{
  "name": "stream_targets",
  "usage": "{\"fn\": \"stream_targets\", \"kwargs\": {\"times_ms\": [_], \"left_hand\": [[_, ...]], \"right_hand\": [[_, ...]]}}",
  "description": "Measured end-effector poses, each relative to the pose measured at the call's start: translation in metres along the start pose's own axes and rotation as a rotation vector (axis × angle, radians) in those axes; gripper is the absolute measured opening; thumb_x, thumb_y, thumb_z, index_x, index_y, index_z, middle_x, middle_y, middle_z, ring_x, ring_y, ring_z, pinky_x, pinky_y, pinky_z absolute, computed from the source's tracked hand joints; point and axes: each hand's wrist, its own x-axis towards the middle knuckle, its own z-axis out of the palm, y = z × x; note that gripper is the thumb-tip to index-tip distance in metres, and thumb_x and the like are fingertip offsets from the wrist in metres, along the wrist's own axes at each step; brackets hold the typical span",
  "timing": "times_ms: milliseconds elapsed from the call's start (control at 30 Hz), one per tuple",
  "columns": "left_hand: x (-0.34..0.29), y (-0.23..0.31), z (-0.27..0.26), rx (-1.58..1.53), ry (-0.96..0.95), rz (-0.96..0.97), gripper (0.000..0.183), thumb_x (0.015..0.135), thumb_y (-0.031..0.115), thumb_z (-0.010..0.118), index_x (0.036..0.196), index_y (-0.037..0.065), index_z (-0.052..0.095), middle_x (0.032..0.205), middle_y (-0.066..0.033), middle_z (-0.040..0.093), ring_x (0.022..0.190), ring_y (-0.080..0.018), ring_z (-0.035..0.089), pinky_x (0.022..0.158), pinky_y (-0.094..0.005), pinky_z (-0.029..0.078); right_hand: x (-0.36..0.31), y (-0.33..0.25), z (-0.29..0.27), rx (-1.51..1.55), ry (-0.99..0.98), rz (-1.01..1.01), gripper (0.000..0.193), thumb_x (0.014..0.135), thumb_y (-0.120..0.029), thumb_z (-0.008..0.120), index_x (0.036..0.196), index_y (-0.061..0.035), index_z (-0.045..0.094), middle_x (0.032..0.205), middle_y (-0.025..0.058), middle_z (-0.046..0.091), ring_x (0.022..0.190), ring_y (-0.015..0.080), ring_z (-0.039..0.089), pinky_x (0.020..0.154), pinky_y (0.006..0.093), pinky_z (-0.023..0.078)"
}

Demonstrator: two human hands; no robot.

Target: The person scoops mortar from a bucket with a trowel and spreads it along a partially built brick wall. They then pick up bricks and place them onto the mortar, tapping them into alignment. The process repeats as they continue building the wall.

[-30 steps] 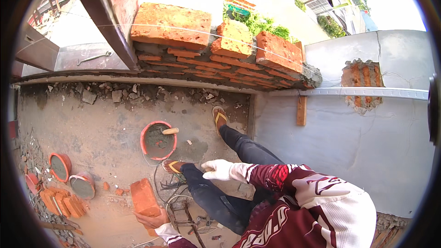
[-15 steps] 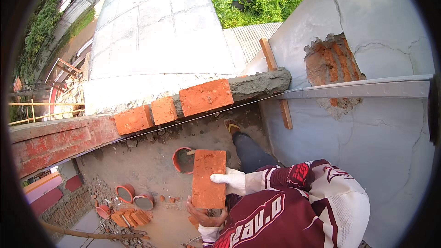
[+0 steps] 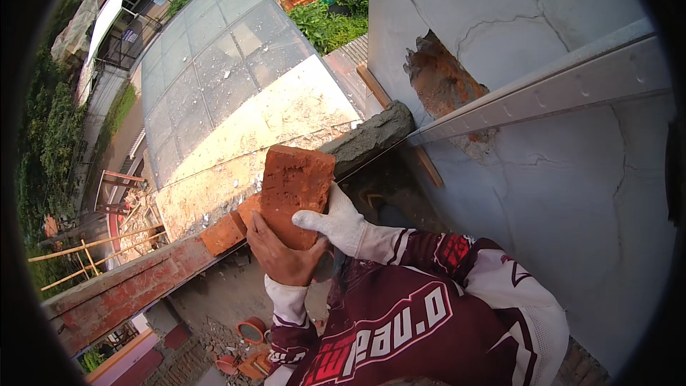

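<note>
An orange-red brick (image 3: 291, 184) is held up in both my hands, over the top of the low wall (image 3: 136, 271). My bare left hand (image 3: 284, 251) is closed round its lower left edge. In a white glove, my right hand (image 3: 337, 223) grips the lower right side, its thumb lying across the brick's face. Just left of the held brick, a laid brick (image 3: 224, 233) and part of a second laid brick (image 3: 249, 207) show on the wall. Grey wet mortar (image 3: 373, 137) covers the wall top to the right. The held brick hides the stretch of wall behind it.
A cracked grey wall (image 3: 514, 193) with a broken hole (image 3: 443, 78) rises at right, crossed by a long metal bar (image 3: 543, 82). Beyond the low wall lies a debris-strewn roof (image 3: 229, 71). Below are a bucket (image 3: 251, 329) and loose bricks (image 3: 254, 366).
Both hands have raised the brick from over the floor up to the low wall. My left hand has moved from its bottom end to its left edge. The view has turned and shifted.
</note>
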Motion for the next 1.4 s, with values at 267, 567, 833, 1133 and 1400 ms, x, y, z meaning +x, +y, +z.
{"fn": "stream_targets", "kwargs": {"times_ms": [267, 567, 833, 1133, 1400], "left_hand": [[0.154, 0.007, 0.089, -0.243, -0.247, 0.256, 0.11, 0.058, 0.043, 0.093, 0.142, -0.004, 0.041, 0.131, -0.0237, 0.052, 0.123, -0.0416, 0.052, 0.105, -0.05, 0.044], [0.178, 0.052, 0.214, 0.006, -0.612, 0.277, 0.11, 0.061, 0.051, 0.092, 0.143, 0.001, 0.039, 0.136, -0.0196, 0.05, 0.131, -0.0361, 0.046, 0.109, -0.0487, 0.038], [0.152, 0.05, 0.261, 0.002, -0.587, 0.307, 0.12, 0.053, 0.062, 0.094, 0.143, 0.005, 0.038, 0.134, -0.0183, 0.051, 0.13, -0.0358, 0.047, 0.105, -0.0541, 0.04], [0.141, 0.044, 0.311, 0.037, -0.511, 0.353, 0.116, 0.05, 0.06, 0.095, 0.139, 0.006, 0.043, 0.131, -0.0192, 0.054, 0.128, -0.0381, 0.052, 0.101, -0.0552, 0.046], [0.148, 0.046, 0.331, 0.02, -0.575, 0.375, 0.131, 0.046, 0.064, 0.096, 0.147, 0.008, 0.035, 0.136, -0.0161, 0.048, 0.133, -0.038, 0.045, 0.103, -0.0589, 0.042]], "right_hand": [[-0.007, 0.015, -0.064, -0.088, 0.385, -0.203, 0.091, 0.093, -0.023, 0.077, 0.16, 0.0021, 0.021, 0.152, 0.0242, 0.045, 0.138, 0.0299, 0.05, 0.113, 0.0434, 0.045], [-0.214, 0.168, -0.147, -0.455, 1.244, 0.067, 0.055, 0.092, -0.019, 0.076, 0.138, 0.0037, 0.056, 0.128, 0.0207, 0.067, 0.114, 0.0231, 0.066, 0.097, 0.0345, 0.052], [-0.32, 0.316, -0.108, -0.715, 1.189, 0.86, 0.049, 0.091, -0.037, 0.071, 0.128, -0.0045, 0.066, 0.124, 0.0201, 0.069, 0.115, 0.0319, 0.067, 0.098, 0.0406, 0.052], [-0.35, 0.386, -0.095, -1.262, 0.884, 0.808, 0.039, 0.103, -0.039, 0.049, 0.127, -0.0145, 0.067, 0.124, 0.0162, 0.064, 0.113, 0.0291, 0.062, 0.097, 0.0424, 0.047], [-0.358, 0.391, -0.137, -0.419, 1.284, 0.533, 0.024, 0.1, -0.019, 0.061, 0.119, -0.0051, 0.065, 0.106, 0.0115, 0.067, 0.096, 0.0244, 0.063, 0.083, 0.0411, 0.049]]}}
